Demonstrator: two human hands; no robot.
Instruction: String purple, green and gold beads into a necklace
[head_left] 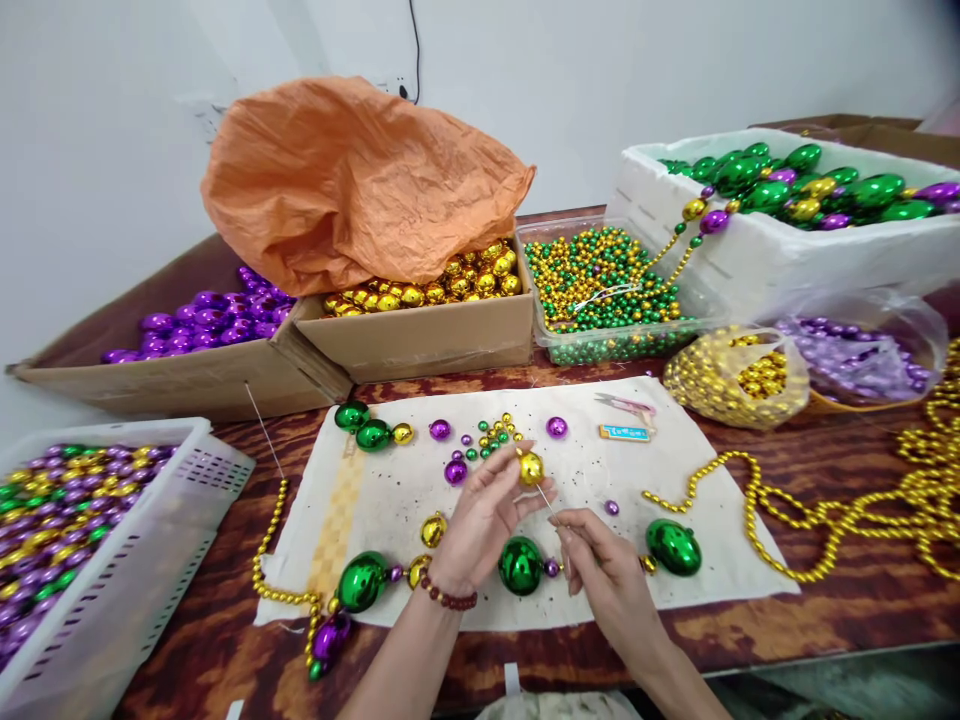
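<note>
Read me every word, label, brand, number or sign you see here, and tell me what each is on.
No text can be read for certain.
Blue label by the pink-handled scissors: pale marks, too small to read.
Cardboard box of gold balls: no legible print on its front.

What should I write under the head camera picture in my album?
Left hand holds a gold ball while the right hand holds a thin needle above a white cloth.
</note>
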